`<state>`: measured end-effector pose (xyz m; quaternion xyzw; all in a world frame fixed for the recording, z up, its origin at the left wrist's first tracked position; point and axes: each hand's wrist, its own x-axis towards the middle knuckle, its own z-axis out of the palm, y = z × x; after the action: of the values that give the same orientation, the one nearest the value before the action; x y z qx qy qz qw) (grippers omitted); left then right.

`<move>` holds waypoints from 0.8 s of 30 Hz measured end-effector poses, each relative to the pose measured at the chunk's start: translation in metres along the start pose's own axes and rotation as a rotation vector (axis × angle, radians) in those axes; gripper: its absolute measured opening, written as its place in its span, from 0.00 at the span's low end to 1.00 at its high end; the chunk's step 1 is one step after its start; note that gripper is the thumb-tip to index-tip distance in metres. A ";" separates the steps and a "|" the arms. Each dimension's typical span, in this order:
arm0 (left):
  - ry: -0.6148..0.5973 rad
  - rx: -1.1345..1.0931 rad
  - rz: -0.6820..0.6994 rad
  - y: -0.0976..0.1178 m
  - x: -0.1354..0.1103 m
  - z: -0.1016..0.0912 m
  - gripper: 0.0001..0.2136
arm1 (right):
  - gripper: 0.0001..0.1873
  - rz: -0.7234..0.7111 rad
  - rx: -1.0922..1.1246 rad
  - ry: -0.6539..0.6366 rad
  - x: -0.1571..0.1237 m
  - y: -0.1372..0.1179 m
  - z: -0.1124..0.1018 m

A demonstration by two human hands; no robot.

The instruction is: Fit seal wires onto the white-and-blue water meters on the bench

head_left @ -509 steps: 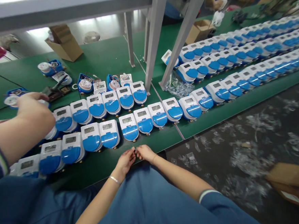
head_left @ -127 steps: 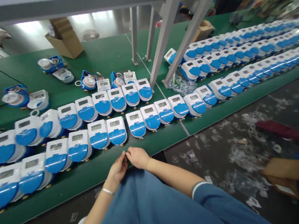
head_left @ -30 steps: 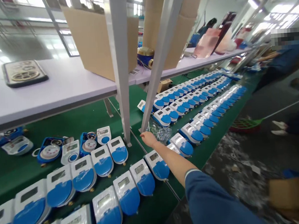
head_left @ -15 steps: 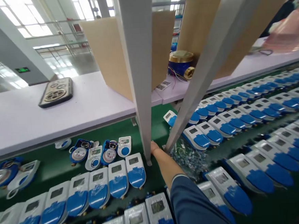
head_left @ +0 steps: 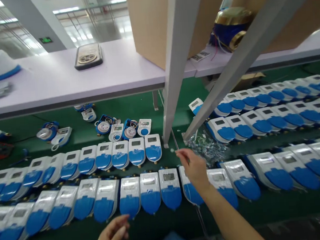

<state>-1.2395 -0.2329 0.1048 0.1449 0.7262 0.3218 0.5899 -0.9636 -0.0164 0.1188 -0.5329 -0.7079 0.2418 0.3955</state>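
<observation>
While a small clear piece [head_left: 172, 150] sits pinched in the fingertips of the right hand [head_left: 194, 167], heaped bits [head_left: 209, 147] lie at its three o'clock; at seven hangs the left hand [head_left: 111, 233], fingers loosely parted, near a blue-and-white meter [head_left: 129, 197].

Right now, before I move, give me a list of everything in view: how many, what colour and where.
table: one, green, under the shelf
shelf: one, pale, across the back
meters: many, white and blue, in rows on the table
opened meters: at least four, blue and white, behind the left rows
plastic bits: one heap, mostly clear, beside the right post
posts: two large, grey, front
phone: one, dark-edged, on shelf
boxes: at least two, brown, on shelf
metal fitting: one, blue and brass, between boxes
sign: one, green, background pillar
left hand: one, bare, near front row
right hand: one, bare, pinching a small pale piece
</observation>
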 end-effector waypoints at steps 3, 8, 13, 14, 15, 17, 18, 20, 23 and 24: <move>-0.203 -0.057 0.247 0.025 0.001 0.023 0.34 | 0.09 -0.200 -0.006 -0.213 -0.068 -0.056 0.013; -0.211 0.063 0.315 0.029 -0.007 0.029 0.16 | 0.11 -0.278 -0.083 -0.346 -0.135 -0.099 0.048; -0.532 0.133 0.180 0.009 -0.022 -0.040 0.15 | 0.10 -0.186 -0.252 -0.092 -0.154 -0.092 0.056; -0.593 0.152 0.153 0.005 -0.023 -0.056 0.16 | 0.10 -0.157 -0.265 -0.047 -0.156 -0.094 0.061; -0.629 0.169 0.130 0.000 -0.022 -0.072 0.17 | 0.10 -0.125 -0.263 -0.014 -0.159 -0.098 0.068; -0.629 0.184 0.091 -0.010 -0.019 -0.099 0.20 | 0.09 -0.048 -0.208 0.026 -0.168 -0.112 0.089; -0.608 0.183 0.071 -0.017 -0.015 -0.110 0.23 | 0.09 0.004 -0.156 0.035 -0.174 -0.122 0.104; -0.563 0.171 0.025 -0.031 -0.005 -0.129 0.26 | 0.09 0.146 -0.032 0.049 -0.189 -0.144 0.137; -0.518 0.160 -0.065 -0.055 0.016 -0.154 0.26 | 0.08 0.376 0.133 0.035 -0.212 -0.173 0.187; -0.484 0.136 -0.093 -0.062 0.023 -0.162 0.24 | 0.08 0.433 0.172 0.020 -0.219 -0.180 0.202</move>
<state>-1.3894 -0.3140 0.0628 0.2234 0.5899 0.2005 0.7496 -1.2039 -0.2641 0.0753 -0.6388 -0.5500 0.3752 0.3856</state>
